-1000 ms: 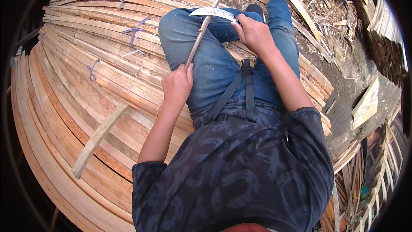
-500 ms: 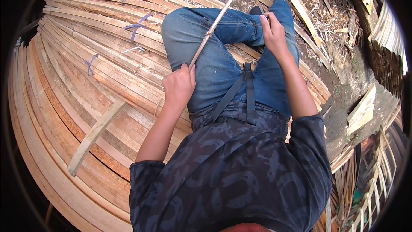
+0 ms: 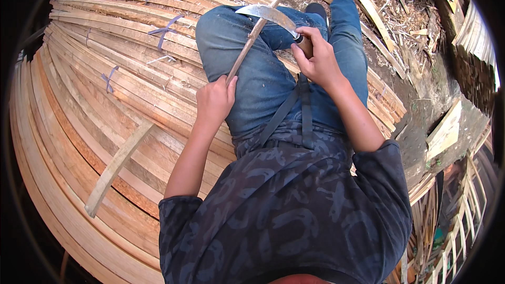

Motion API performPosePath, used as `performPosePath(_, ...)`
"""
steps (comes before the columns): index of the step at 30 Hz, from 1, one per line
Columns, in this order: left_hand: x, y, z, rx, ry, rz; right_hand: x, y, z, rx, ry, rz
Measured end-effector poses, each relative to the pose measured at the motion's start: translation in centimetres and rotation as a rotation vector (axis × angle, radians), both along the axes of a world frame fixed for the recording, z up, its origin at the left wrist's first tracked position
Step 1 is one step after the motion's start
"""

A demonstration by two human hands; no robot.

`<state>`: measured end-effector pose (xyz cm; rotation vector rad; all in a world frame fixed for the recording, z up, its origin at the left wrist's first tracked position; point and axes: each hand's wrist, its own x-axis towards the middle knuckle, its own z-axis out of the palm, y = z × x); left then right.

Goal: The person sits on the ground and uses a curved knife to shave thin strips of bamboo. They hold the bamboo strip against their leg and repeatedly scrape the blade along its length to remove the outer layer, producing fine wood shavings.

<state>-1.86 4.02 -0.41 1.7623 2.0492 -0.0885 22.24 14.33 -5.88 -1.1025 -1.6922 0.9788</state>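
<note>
**Strip held across the lap, blade laid on it**

Left of the lap, bundled wooden slats [image 3: 94, 100] are stacked. A thin bamboo strip [image 3: 258, 29] is gripped at its near end by the left hand [image 3: 214, 101], fingers wrapped shut, just above the lap. Right of it, a curved knife [image 3: 271, 16] is clasped at the handle by the right hand [image 3: 315, 60], its blade touching the strip.
</note>
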Motion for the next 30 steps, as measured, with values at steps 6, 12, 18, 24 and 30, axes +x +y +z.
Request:
performPosePath(6,1.0,-0.6,-0.4,0.108,0.188,-0.068,0.7,-2.3,-0.5,-0.132,-0.134,0.025)
performPosePath(12,1.4,-0.4,-0.1,0.086,0.203,-0.064,0.3,-2.4,-0.4,0.015,-0.148,-0.039)
performPosePath(18,1.2,-0.5,-0.3,0.094,0.169,-0.055,1.0,-1.6,0.3,-0.032,-0.331,0.022)
performPosePath(24,1.5,0.0,0.0,0.07,0.177,-0.045,1.4,0.0,-1.7,0.034,-0.428,-0.022)
performPosePath(30,1.4,0.2,0.0,0.055,0.192,-0.044,3.0,2.3,-3.9,0.085,-0.437,-0.118)
